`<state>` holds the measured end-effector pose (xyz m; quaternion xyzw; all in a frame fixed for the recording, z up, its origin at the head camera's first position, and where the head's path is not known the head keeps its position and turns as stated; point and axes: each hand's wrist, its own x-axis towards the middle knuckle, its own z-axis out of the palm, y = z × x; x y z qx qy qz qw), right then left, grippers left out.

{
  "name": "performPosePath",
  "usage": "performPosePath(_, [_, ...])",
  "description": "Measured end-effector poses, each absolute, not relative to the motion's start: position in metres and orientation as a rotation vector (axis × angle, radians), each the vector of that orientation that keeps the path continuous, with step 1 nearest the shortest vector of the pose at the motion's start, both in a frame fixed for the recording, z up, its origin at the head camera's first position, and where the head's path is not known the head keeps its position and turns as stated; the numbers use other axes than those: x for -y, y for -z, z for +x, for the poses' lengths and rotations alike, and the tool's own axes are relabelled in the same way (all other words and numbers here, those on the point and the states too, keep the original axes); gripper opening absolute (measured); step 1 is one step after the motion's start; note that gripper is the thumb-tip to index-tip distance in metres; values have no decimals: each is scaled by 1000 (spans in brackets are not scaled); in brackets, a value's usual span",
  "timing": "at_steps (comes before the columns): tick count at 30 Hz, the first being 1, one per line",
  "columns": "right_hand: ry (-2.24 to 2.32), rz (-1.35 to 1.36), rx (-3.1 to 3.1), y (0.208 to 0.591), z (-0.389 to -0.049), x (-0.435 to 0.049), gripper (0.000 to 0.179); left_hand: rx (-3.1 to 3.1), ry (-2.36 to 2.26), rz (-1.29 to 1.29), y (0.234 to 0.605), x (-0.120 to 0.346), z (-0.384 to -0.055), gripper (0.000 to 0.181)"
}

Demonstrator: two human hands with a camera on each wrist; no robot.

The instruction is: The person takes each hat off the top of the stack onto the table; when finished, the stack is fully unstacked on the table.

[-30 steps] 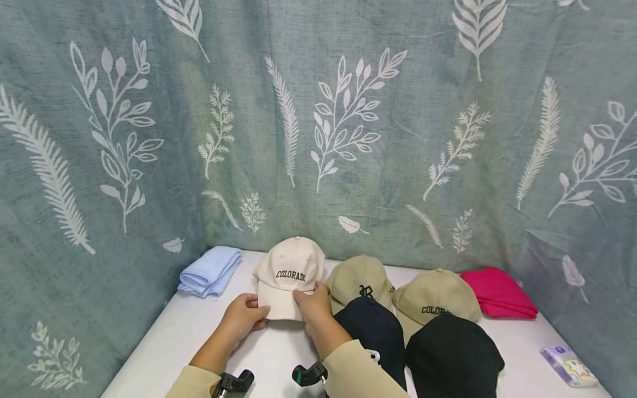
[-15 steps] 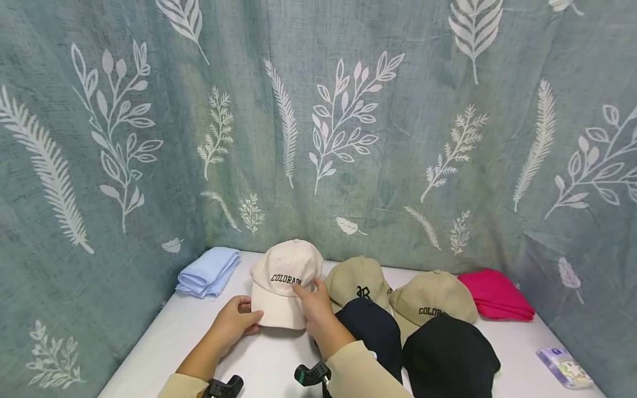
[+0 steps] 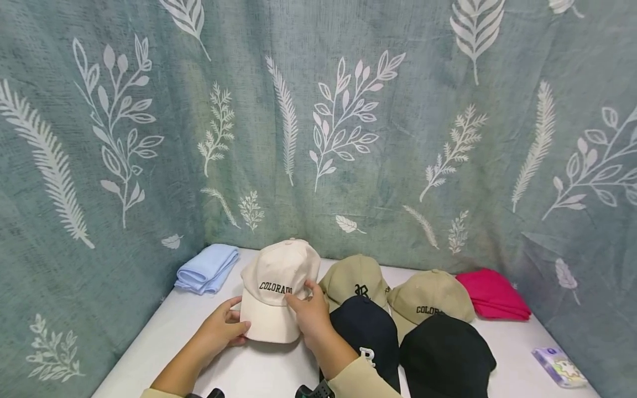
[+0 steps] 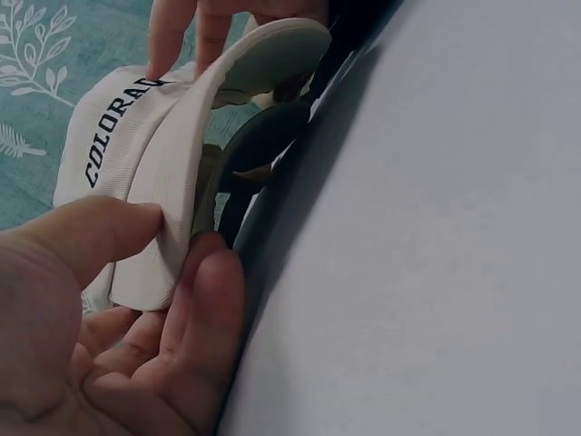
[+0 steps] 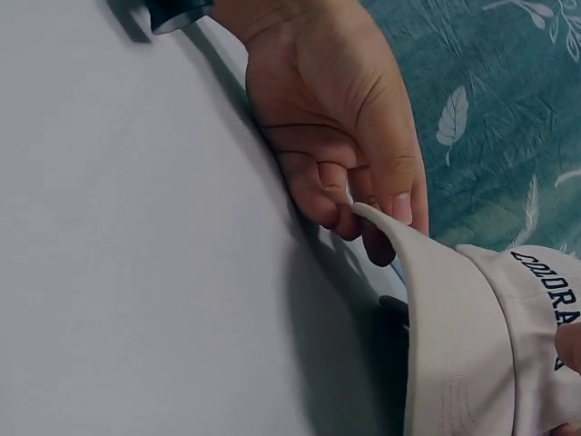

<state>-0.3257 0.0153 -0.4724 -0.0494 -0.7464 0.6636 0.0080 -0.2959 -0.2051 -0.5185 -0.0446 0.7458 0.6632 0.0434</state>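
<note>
A cream baseball cap (image 3: 281,276) with dark COLORADO lettering sits between both hands, its brim toward me. My left hand (image 3: 219,327) pinches the brim's left edge, thumb on top and fingers curled beneath, as the left wrist view (image 4: 136,300) also shows. On the other side, my right hand (image 3: 314,314) grips the cap's right side where crown and brim meet, its thumb by the last letters. The right wrist view shows the left hand (image 5: 336,118) at the brim's edge, with shadow under the brim. The right hand's underside fingers are mostly hidden by the cap.
To the right lie two khaki caps (image 3: 355,273), (image 3: 433,293), a navy cap (image 3: 363,337) and a black cap (image 3: 448,359). A folded blue cloth (image 3: 206,268) lies back left, a folded red cloth (image 3: 495,296) back right. A tissue pack (image 3: 559,366) is near the right edge.
Both hands have drawn the cream cap toward me and a little left, turning its brim slightly leftward. The right thumb stays by the end of the lettering. Other caps keep their places.
</note>
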Motion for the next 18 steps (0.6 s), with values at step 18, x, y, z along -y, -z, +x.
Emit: performPosePath(18, [-1409,129,2586,466,-284,-25,74,-2188,-1938,40,506,218,-264,100])
